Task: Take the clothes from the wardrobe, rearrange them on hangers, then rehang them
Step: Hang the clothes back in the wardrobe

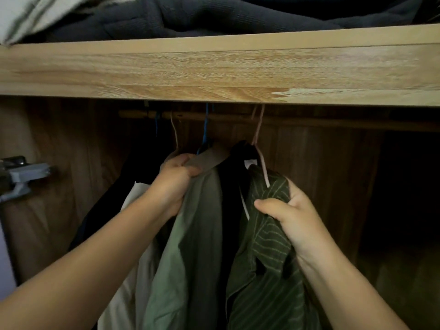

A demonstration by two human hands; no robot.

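left hand [177, 184]: ours, up inside the wardrobe, fingers curled round the collar and shoulder of the light green shirt [190, 246], bunching the fabric near the top.
right hand [289, 214]: thumb and fingers pinch a fold of the dark green striped shirt [266, 270] just below its collar.
hands vs each other: apart, one garment each, a black garment [234, 186] hanging between them.
light green shirt: on the rail [238, 117], under a blue hanger hook [205, 129]; we can't tell for sure that hook is its own.
striped shirt: hangs from a pink hanger [260, 158] hooked over the rail; one pink arm runs down into its collar.
black garment: white neck label visible, touching the striped shirt's collar.
further left on rail: another pale hanger hook [175, 132] and a dark garment; a white garment [128, 294] hangs low, partly behind our left forearm.
rail: wooden, runs left to right just under the shelf board [214, 72].
shelf above: dark folded fabric [214, 15] piled on top, something pale at its left end.
far left: grey bracket-like part [23, 177] near the wardrobe side; blurred, can't identify.
wardrobe right half: dark, no detail readable.
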